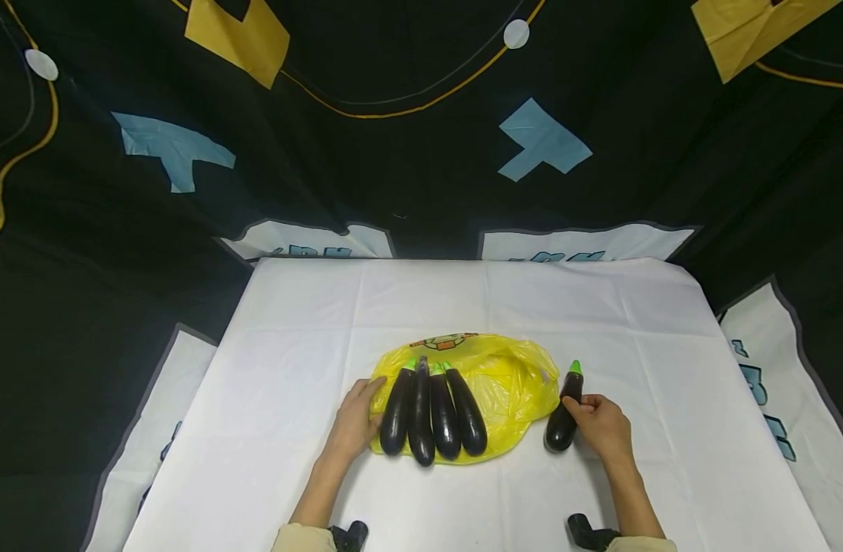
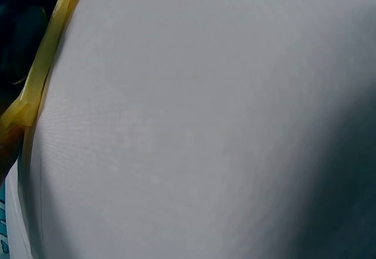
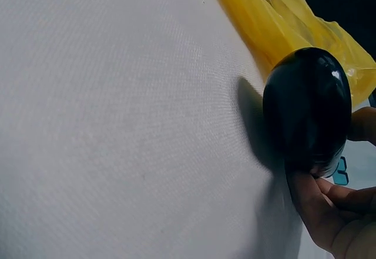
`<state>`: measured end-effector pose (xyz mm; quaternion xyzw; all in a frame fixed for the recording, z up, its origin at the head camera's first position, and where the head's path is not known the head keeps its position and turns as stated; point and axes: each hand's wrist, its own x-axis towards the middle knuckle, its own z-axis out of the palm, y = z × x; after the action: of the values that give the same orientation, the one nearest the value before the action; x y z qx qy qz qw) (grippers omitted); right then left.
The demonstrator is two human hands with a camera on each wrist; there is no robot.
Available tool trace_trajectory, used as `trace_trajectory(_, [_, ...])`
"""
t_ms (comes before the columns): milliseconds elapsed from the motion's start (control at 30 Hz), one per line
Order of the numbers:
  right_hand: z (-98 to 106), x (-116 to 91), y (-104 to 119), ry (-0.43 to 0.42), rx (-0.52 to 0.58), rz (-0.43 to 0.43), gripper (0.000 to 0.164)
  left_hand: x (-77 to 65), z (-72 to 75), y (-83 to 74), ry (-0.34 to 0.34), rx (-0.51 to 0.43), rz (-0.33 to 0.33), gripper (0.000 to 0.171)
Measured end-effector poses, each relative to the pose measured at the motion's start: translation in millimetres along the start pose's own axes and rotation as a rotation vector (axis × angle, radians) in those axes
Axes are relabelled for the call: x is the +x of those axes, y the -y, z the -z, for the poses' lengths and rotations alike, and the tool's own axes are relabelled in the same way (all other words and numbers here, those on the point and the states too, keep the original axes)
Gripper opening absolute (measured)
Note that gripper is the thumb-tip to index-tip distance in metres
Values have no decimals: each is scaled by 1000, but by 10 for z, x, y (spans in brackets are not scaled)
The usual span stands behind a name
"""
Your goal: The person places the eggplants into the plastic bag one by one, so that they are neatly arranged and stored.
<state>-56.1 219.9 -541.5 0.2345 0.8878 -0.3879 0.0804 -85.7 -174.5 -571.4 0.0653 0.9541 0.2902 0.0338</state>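
Note:
Four dark eggplants, including one eggplant (image 1: 467,414), lie side by side on a flattened yellow plastic bag (image 1: 514,383), most with bright green stem ends. At the bag's left edge, beside the leftmost eggplant (image 1: 396,414), my left hand (image 1: 354,418) holds the bag's edge; only a fingertip and a strip of yellow plastic show in the left wrist view. To the right of the bag, my right hand (image 1: 604,425) grips another eggplant (image 1: 561,429) between thumb and fingers, its green stem pointing away. Its rounded end (image 3: 308,112) faces the right wrist camera, close over the cloth.
A white cloth covers the table (image 1: 311,307). Black curtain (image 1: 407,176) with blue and yellow patches hangs behind it and at the sides. Dark wrist devices sit at both sleeves, such as the right device (image 1: 590,533).

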Motion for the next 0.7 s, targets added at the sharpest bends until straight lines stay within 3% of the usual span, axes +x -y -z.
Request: trace_trajectory(700, [235,-85,62,49,74,-22,64,2,2,1,-6,-4,-16,66])
